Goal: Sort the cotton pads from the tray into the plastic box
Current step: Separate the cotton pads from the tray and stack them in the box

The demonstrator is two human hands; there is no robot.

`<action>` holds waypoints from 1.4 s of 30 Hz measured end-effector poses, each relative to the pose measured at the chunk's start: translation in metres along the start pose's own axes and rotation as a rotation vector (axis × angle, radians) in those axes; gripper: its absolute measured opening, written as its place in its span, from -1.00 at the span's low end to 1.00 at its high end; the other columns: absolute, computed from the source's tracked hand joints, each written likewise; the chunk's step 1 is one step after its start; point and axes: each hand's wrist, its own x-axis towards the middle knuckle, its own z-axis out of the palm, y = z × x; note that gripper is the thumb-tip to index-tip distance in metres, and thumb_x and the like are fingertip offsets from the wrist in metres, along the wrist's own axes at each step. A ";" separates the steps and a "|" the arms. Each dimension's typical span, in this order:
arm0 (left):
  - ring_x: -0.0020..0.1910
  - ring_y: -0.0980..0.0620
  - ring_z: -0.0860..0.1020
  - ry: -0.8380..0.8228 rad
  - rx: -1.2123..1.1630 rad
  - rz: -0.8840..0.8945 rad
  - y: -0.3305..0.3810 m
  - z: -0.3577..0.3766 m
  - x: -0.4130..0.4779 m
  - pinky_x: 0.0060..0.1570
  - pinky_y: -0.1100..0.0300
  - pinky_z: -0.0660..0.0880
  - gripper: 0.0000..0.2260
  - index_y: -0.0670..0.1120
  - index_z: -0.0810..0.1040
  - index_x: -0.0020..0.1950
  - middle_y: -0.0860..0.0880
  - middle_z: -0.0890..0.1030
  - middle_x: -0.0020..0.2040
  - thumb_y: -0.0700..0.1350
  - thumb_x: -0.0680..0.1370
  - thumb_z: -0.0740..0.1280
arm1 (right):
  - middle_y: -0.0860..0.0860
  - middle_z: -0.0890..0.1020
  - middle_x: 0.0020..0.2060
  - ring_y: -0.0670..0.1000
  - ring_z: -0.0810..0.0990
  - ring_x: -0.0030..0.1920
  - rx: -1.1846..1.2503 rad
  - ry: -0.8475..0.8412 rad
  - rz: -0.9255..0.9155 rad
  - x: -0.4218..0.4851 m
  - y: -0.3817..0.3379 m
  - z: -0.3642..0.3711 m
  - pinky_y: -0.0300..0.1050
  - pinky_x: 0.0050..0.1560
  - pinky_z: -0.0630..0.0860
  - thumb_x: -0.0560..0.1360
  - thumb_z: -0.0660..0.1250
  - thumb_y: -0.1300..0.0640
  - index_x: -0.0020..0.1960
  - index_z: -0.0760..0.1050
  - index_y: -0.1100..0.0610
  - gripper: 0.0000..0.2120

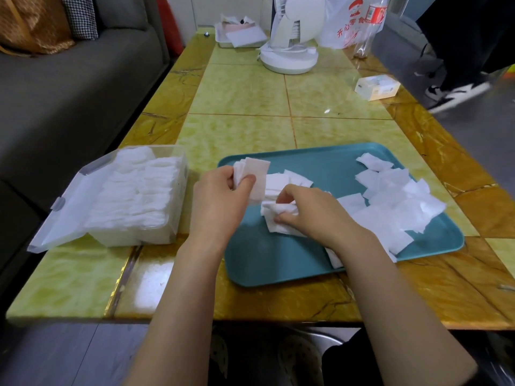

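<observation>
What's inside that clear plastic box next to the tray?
The plastic box is packed with rows of white cotton pads, filling it nearly to the rim; its lid lies open. What lies beneath the top pads, down to the box floor, is covered.

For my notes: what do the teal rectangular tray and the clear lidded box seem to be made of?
Teal rectangular tray: probably plastic, matte, judging by its moulded raised rim and rounded corners. Clear lidded box: translucent, slightly frosted plastic; stacked white pads show through its wall.
</observation>
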 end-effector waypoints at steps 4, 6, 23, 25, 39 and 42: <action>-0.28 -0.06 0.52 0.002 0.000 -0.006 0.000 -0.001 -0.001 -0.30 0.12 0.36 -0.77 -0.23 0.60 -0.14 -0.17 0.63 -0.25 -0.07 0.54 0.31 | 0.00 0.61 0.09 0.07 0.51 0.10 0.007 -0.019 -0.008 0.000 0.003 -0.002 -0.06 0.01 0.41 0.50 0.31 -0.06 0.09 0.47 0.04 -0.76; -0.26 -0.08 0.54 0.006 -0.002 -0.014 0.001 -0.002 -0.001 -0.31 0.14 0.34 -0.77 -0.23 0.60 -0.13 -0.17 0.63 -0.25 -0.07 0.55 0.31 | 0.00 0.62 0.07 0.06 0.53 0.09 0.008 -0.040 -0.008 -0.001 0.002 -0.003 -0.04 0.06 0.44 0.51 0.28 -0.03 0.06 0.53 0.06 -0.79; -0.22 -0.10 0.58 0.002 0.020 0.005 0.003 -0.001 -0.002 -0.33 0.14 0.36 -0.78 -0.22 0.60 -0.15 -0.16 0.63 -0.26 -0.08 0.54 0.32 | 0.05 0.55 0.15 0.07 0.42 0.21 -0.025 -0.036 -0.083 0.000 0.006 0.000 -0.01 0.17 0.42 0.46 0.26 0.27 0.18 0.56 -0.09 -0.61; -0.21 -0.09 0.58 0.001 0.024 0.011 0.003 0.000 -0.002 -0.31 0.13 0.38 -0.79 -0.21 0.61 -0.14 -0.14 0.63 -0.26 -0.08 0.54 0.32 | 0.07 0.59 0.09 0.09 0.43 0.19 0.014 0.031 -0.118 0.000 0.003 -0.002 0.03 0.13 0.42 0.52 0.26 0.15 0.14 0.59 -0.03 -0.74; -0.27 -0.03 0.48 -0.001 -0.074 -0.069 0.002 -0.005 -0.002 -0.32 0.12 0.32 -0.75 -0.24 0.57 -0.12 -0.20 0.60 -0.25 -0.05 0.53 0.29 | 0.03 0.64 -0.21 -0.14 0.59 -0.26 1.208 0.158 0.034 -0.004 -0.019 -0.019 -0.31 -0.21 0.55 0.54 0.29 0.22 -0.02 0.55 0.15 -0.93; -0.27 -0.06 0.51 -0.102 -0.259 -0.094 0.009 -0.001 -0.004 -0.18 -0.09 0.51 -0.59 -0.23 0.59 -0.12 -0.27 0.63 -0.15 0.11 0.35 0.25 | 0.03 0.66 -0.18 -0.12 0.64 -0.21 1.333 0.079 0.049 -0.004 -0.025 -0.015 -0.31 -0.18 0.57 0.55 0.28 0.23 0.06 0.53 0.21 -0.87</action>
